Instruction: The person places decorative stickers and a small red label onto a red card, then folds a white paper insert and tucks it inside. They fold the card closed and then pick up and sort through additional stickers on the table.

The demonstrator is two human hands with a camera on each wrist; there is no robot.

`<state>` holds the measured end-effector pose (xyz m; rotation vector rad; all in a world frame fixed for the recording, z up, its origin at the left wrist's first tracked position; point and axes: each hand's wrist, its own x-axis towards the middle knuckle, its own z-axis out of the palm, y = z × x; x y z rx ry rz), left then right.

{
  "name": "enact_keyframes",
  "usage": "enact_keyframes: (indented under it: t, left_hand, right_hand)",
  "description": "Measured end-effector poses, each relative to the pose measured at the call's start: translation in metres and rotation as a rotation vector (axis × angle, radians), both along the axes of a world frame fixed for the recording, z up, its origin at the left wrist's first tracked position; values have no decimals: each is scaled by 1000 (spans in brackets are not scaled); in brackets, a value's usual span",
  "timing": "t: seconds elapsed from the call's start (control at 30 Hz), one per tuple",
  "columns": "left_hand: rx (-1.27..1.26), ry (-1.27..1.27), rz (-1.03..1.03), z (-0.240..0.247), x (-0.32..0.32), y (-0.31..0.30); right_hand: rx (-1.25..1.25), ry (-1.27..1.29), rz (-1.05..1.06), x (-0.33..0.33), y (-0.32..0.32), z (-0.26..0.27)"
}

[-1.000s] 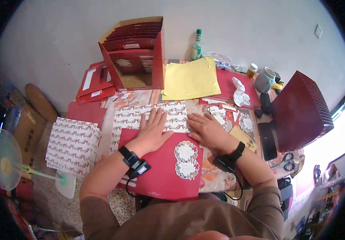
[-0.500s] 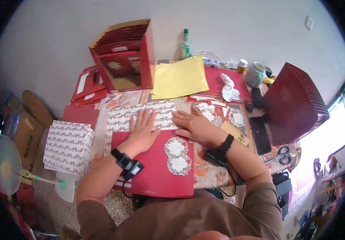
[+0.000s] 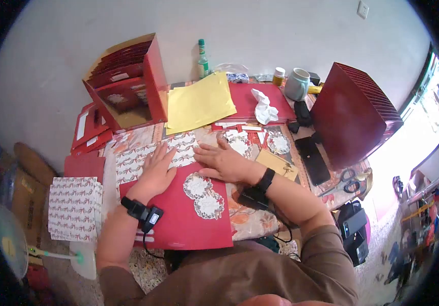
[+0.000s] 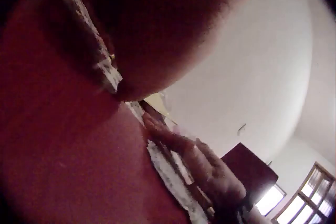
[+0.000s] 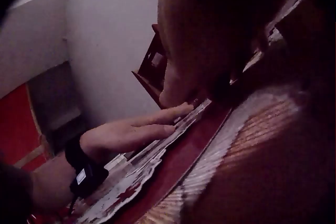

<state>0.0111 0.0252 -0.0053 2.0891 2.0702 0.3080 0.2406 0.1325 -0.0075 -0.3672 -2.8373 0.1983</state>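
Note:
My left hand [image 3: 157, 171] lies flat with straight fingers across a white sheet printed with garlands and red bows [image 3: 127, 166]. Its palm reaches over the top edge of a red card sheet [image 3: 178, 232]. To its right, my right hand [image 3: 224, 162] rests with fingers spread, fingertips at the same printed sheet and the red sheet's upper corner. Two scalloped white wreath labels [image 3: 208, 204] lie overlapping on the red sheet below the hands. The left wrist view shows the right hand [image 4: 205, 166] low over the red surface; the right wrist view shows the left hand [image 5: 126, 137] with fingers extended.
A red file box [image 3: 155, 86] stands back left, another [image 3: 349, 117] at right. Yellow paper [image 3: 201, 104], crumpled tissue [image 3: 264, 108], a mug [image 3: 297, 84] and a green bottle [image 3: 202, 64] are behind. Scissors [image 3: 349, 181] and a phone [image 3: 313, 160] lie right, printed boards [image 3: 74, 209] left.
The head view has turned to the right, so the table's things sit farther left in it. Both hands stay flat on the sheets in nearly the same places.

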Motion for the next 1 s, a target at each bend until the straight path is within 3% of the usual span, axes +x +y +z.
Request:
enact_keyframes:
  t: [0.1, 0.13, 0.3, 0.37, 0.47, 0.53, 0.63, 0.8, 1.0]
  left_hand:
    - [58, -28, -20, -13, -2, -2]
    - [91, -20, -24, -15, -4, -2]
    - [116, -13, -29, -17, -6, -4]
    - [121, -28, -33, -19, -7, -4]
    - [149, -35, -55, -21, -10, -5]
    - [145, -27, -56, -20, -9, -5]
    - [145, -45, -61, -18, -8, -6]
    - [146, -55, -58, -18, -8, -6]
    - [147, -65, -57, -15, -7, -7]
  right_hand:
    - [74, 131, 15, -1, 1, -13]
    - [-15, 174, 4, 1, 1, -15]
    - [-137, 178, -41, 21, 4, 35]
    - [-313, 259, -271, 40, 20, 40]
    - [-293, 312, -377, 58, 32, 54]
    - [-147, 173, -606, 68, 40, 56]
    - [-38, -6, -728, 77, 54, 43]
    - [79, -21, -753, 77, 66, 18]
    - [180, 97, -637, 77, 71, 21]
